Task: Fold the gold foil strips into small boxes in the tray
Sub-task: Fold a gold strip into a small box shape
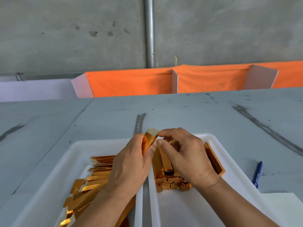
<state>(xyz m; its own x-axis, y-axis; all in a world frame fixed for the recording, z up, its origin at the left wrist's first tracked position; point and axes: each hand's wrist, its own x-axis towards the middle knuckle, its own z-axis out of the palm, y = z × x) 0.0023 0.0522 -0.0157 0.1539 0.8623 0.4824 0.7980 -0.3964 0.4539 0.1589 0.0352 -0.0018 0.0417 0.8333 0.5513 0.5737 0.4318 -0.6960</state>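
Note:
Both hands meet above the far edge of two white trays. My left hand (pixel 131 163) grips a gold foil strip (pixel 150 136) that stands up between thumb and fingers. My right hand (pixel 182 151) pinches the strip's upper end with thumb and forefinger. The left tray (pixel 54 174) holds a fanned pile of flat gold strips (pixel 93 177). In the right tray (pixel 211 140) lie several folded gold boxes (pixel 165 171), partly hidden under my right hand.
A blue pen (pixel 257 173) lies on the grey table right of the trays, with a white sheet (pixel 285 208) near the front right corner. An orange cloth barrier (pixel 209 79) with white dividers runs along the table's far edge, before a concrete wall.

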